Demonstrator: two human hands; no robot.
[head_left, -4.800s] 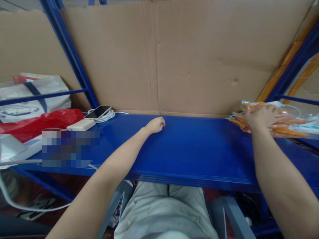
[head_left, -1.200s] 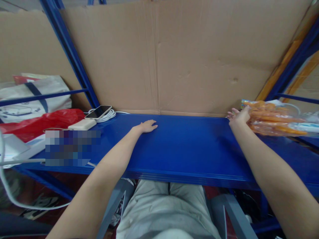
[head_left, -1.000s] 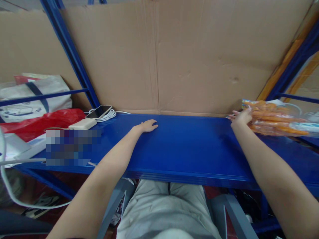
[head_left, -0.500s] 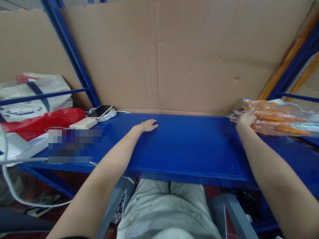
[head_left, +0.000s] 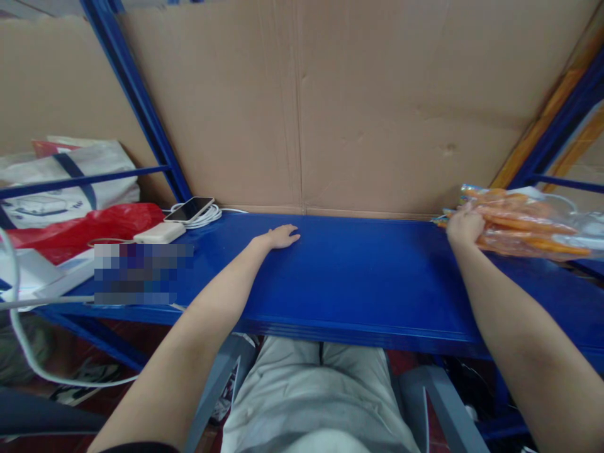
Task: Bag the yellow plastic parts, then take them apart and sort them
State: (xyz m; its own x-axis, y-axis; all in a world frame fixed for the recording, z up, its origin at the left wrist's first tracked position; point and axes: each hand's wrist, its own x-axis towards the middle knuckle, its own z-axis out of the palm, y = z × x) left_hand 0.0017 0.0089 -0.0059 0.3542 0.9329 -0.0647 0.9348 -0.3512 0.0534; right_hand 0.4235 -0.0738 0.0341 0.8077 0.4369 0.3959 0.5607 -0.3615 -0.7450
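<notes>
Brown corrugated cardboard sheets (head_left: 377,107) line the back of a blue metal rack, and across its front runs the glossy blue bench (head_left: 358,283) where the person sits, grey trousers showing below its near edge.

At the bench's far right end lies a heap of clear plastic packets filled with orange sticks (head_left: 523,226). The right hand (head_left: 465,225) is curled against the left end of that heap, fingers closed on the end of the nearest packet; none of the packets is lifted, and the heap lies flat by the right edge. The left hand (head_left: 279,237) lies open, palm down and empty, on the bare bench near the middle of its back edge, well apart from the packets.

By my reading the work is at its very start: a grip is being taken on one packet, nothing has been drawn out onto the bare middle of the bench, and all the handling of the packets is still to come.

At the far left corner a dark-screened smartphone (head_left: 189,209) rests on a coil of white cable (head_left: 205,219), with a cream rectangular power bank (head_left: 159,233) just beside them. Beyond the left edge sit a crumpled red plastic bag (head_left: 80,226) and a white tote bag with navy straps (head_left: 66,182).
</notes>
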